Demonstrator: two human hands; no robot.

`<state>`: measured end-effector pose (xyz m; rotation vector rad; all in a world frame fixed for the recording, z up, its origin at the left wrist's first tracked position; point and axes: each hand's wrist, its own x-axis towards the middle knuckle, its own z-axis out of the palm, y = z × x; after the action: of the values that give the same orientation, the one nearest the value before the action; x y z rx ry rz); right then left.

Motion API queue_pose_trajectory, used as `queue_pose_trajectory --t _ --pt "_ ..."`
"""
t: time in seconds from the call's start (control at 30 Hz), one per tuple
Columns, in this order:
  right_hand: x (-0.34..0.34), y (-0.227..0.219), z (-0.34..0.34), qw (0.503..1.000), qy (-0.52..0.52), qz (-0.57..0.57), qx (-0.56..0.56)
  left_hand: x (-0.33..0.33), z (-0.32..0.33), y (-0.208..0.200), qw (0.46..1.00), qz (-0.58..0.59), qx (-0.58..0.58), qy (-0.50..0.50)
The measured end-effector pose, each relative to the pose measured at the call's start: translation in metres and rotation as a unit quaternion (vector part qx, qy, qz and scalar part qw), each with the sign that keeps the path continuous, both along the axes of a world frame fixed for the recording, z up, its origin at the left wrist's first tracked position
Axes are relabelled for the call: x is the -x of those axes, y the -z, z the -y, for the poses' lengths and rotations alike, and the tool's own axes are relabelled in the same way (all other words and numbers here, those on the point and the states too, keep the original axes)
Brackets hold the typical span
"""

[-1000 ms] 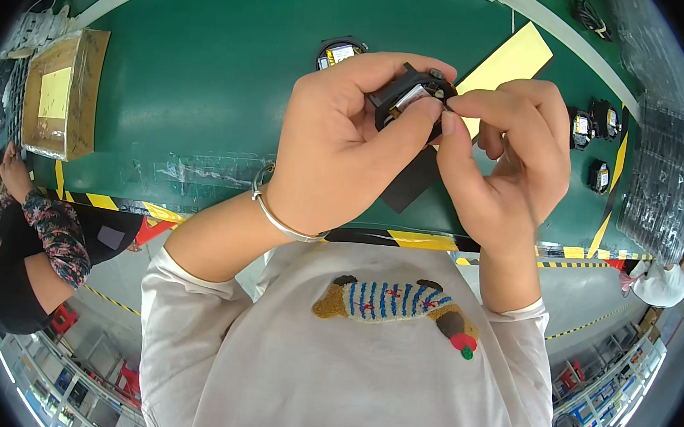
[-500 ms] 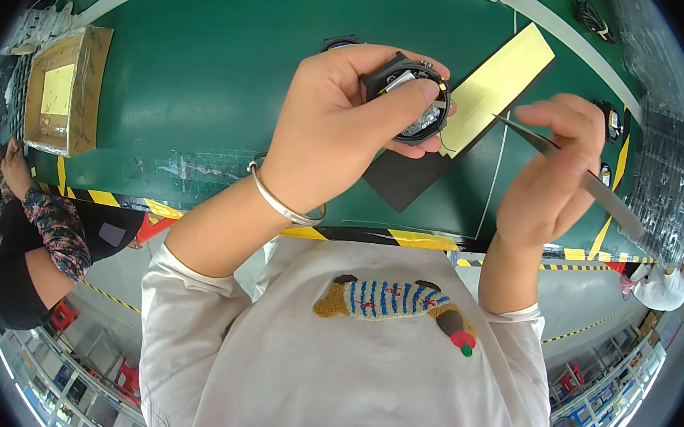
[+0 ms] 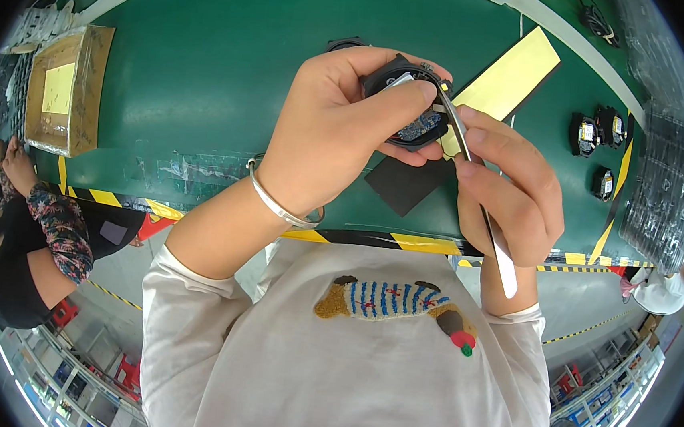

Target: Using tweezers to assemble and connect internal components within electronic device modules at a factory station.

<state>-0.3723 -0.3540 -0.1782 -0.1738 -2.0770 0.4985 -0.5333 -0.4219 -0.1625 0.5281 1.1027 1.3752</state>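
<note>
My left hand [image 3: 345, 117] holds an open round black watch case [image 3: 421, 131], its thumb pressed over the exposed inside, where a circuit board and a light flat part show. Metal tweezers [image 3: 462, 139] are pinched between the fingers of my right hand [image 3: 516, 191]. Their tips reach the upper right of the watch case, beside my left thumb; whether they grip anything there is too small to tell. Behind my left hand another dark watch case [image 3: 346, 44] lies partly hidden. A black card [image 3: 408, 187] and a pale yellow strip [image 3: 514, 74] lie under and beyond the hands.
On the right of the green bench [image 3: 206, 106] stand several small watch cases [image 3: 585, 135], near stacked clear plastic trays [image 3: 666, 183]. A cardboard box [image 3: 91, 89] sits at the left. Black-and-yellow tape [image 3: 428, 243] marks the near edge. At far left, another person's arm [image 3: 56, 227] shows.
My right hand has moved left with the tweezers, bringing their tips onto the watch case. The watch cases at the right are now uncovered. My left hand has barely moved.
</note>
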Motion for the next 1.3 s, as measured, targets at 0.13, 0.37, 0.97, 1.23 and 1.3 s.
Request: queue_pose_trajectory --t 0.13,0.37,0.97,1.23,1.3 --pt "0.000 0.005 0.002 1.000 0.007 -0.027 0.001 0.001 0.001 0.000 1.000 0.013 -0.002 0.006" --pt "-0.001 0.003 0.002 0.995 -0.037 -0.055 0.070 0.000 0.003 -0.003 0.996 0.090 -0.012 0.017" --pt "-0.008 -0.010 0.014 0.997 -0.025 0.025 0.061 0.004 0.006 -0.008 0.993 0.107 0.002 0.042" --pt "-0.006 -0.002 0.003 0.996 -0.067 -0.042 0.046 0.003 0.006 -0.006 0.994 0.108 0.005 0.032" --pt "-0.006 -0.003 0.004 0.995 -0.065 -0.043 0.068 0.003 0.006 -0.006 0.994 0.105 -0.004 0.032"
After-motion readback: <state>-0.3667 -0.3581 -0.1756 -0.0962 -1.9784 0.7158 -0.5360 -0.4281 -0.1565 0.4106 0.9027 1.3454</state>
